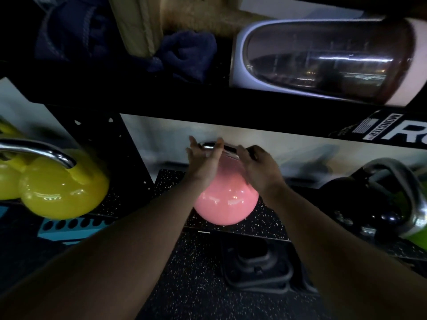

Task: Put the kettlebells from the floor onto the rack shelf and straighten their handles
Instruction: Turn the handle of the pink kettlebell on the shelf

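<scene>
Landmark: glossy pink round kettlebell (227,202) with a chrome handle (227,150), sitting on the speckled black rubber shelf (268,221) of the rack, roughly centre frame.
Left hand: the left hand (203,162) is raised against the left end of the pink kettlebell's handle, fingers spread and straight, apart rather than wrapped; motion blur makes it unclear whether the fingertips touch the metal.
Right hand: the right hand (255,168) curls over the right end of that handle, fingers bent down around it; the far side of the grip is hidden, so whether it is fully clamped cannot be told.
Handle: mostly covered by both hands and smeared by blur; only a short shiny stretch shows between them, so its angle is hard to read.
Left of the pink kettlebell: a yellow glossy kettlebell (62,190) with a chrome handle, on the same shelf level, partly cut off by the frame edge; a second yellow shape behind it is barely visible.
Right of the pink kettlebell: a black kettlebell (346,195) in deep shadow, and a steel handle with a green body (413,234), cut off at the frame edge.
Above the pink kettlebell: a black rack beam (254,122) with partly cut-off white lettering; on top, dark blue cloth (184,54) and a white-rimmed cylinder (318,58) lying on its side, contents indistinct.
Below the pink kettlebell: a dark moulded object (256,264) on the speckled floor, too dim to identify.
</scene>
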`<state>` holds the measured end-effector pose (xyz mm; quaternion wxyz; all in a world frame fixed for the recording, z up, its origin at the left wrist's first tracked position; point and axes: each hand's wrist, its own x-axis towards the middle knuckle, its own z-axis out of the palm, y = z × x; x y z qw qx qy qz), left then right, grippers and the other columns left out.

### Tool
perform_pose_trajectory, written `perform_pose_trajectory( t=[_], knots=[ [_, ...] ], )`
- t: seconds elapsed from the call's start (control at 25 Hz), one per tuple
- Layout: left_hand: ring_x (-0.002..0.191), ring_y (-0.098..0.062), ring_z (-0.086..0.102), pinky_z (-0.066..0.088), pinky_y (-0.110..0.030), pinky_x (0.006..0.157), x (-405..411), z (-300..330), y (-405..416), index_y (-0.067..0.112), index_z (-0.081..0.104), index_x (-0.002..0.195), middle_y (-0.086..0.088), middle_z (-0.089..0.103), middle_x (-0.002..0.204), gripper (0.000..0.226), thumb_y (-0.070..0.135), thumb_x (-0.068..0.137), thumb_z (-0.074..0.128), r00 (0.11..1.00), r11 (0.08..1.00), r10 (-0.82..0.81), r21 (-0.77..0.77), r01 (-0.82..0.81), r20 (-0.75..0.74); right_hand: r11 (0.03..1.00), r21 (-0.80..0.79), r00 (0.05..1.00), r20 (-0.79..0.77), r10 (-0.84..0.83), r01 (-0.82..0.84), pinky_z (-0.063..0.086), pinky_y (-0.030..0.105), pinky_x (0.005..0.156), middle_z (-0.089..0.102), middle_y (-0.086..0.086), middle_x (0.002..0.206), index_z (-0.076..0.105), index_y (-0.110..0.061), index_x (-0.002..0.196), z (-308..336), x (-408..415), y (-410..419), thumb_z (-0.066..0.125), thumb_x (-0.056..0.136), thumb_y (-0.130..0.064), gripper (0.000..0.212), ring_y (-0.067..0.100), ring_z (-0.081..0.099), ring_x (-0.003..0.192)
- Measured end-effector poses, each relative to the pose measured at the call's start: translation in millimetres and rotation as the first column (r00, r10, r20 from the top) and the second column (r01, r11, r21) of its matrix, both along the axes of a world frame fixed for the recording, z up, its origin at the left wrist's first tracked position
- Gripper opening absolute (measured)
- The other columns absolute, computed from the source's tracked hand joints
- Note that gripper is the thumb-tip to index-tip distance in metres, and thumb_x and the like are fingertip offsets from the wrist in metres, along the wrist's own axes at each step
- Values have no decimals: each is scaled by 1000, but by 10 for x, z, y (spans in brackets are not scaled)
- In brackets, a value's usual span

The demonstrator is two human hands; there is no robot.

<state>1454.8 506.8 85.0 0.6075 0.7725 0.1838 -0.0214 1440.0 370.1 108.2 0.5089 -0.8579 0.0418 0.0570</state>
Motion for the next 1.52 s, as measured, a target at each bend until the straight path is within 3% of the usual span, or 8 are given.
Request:
perform_pose_trajectory(
  t=[0.16, 0.36, 0.52, 0.8, 0.92, 1.08, 1.36, 1.52],
  knots=[
    [115, -14, 49, 39, -1, 64, -30, -7, 49, 16, 2, 155, -15, 43, 148, 77, 57, 98, 32, 994, 993, -81, 96, 74, 69, 952, 305, 998, -67, -10, 30, 52, 37, 74, 72, 14, 94, 68, -18, 102, -110, -200, 17, 44, 101, -44, 35, 26, 68, 85],
    [113, -6, 56, 46, -26, 91, -43, -172, -6, 25, 37, 140, -7, 52, 131, 44, 46, 103, 27, 989, 994, -31, -103, 46, 148, 911, 393, 992, -47, -115, 124, 49, 19, 58, 67, 7, 82, 68, -26, 117, -182, -267, 251, 33, 103, -47, 43, 17, 61, 73],
    [133, -20, 47, 34, -39, 113, 218, -145, 158, 21, 32, 151, -11, 44, 150, 63, 57, 99, 23, 991, 973, -137, -185, 136, 5, 886, 452, 994, -20, -107, 104, 49, 29, 90, 64, -5, 125, 51, -44, 134, -327, -390, 589, 28, 103, -49, 39, 9, 58, 112],
    [64, 2, 64, 45, -13, 52, 319, -173, 218, 20, 60, 89, 5, 68, 72, 48, 58, 98, 32, 995, 943, -88, -326, 66, -53, 807, 568, 985, -54, -161, 163, 40, 8, 93, 48, -21, 141, 40, -48, 142, -452, -404, 875, 32, 101, -53, 43, -11, 47, 119],
    [83, -4, 59, 42, -17, 66, 333, -180, 239, 23, 57, 104, 0, 63, 92, 42, 55, 100, 32, 992, 931, -118, -353, 98, -37, 790, 587, 982, -61, -176, 178, 41, -4, 72, 50, -25, 129, 39, -48, 143, -453, -397, 934, 31, 102, -51, 42, -28, 46, 97],
    [110, -25, 61, 46, -35, 97, 313, -172, 241, 9, 56, 130, -18, 63, 120, 60, 56, 99, 33, 985, 891, -164, -437, 123, -58, 776, 596, 976, -67, -209, 207, 39, 4, 83, 51, -37, 116, 40, -52, 141, -481, -380, 979, 31, 101, -53, 41, -19, 48, 104],
    [84, -14, 66, 48, -28, 71, 371, -235, 279, 18, 63, 99, -8, 69, 89, 50, 58, 98, 32, 982, 873, -180, -469, 133, -58, 765, 606, 969, -43, -242, 218, 43, 2, 82, 55, -40, 111, 43, -48, 141, -533, -371, 1024, 35, 101, -51, 41, -25, 53, 101],
    [103, -26, 64, 49, -36, 92, 357, -194, 268, 9, 59, 124, -18, 67, 106, 61, 57, 98, 31, 980, 874, -192, -463, 145, -55, 755, 616, 967, -45, -253, 226, 44, 1, 80, 55, -38, 112, 45, -42, 142, -505, -373, 1001, 35, 103, -45, 41, -27, 52, 99]
  ],
)
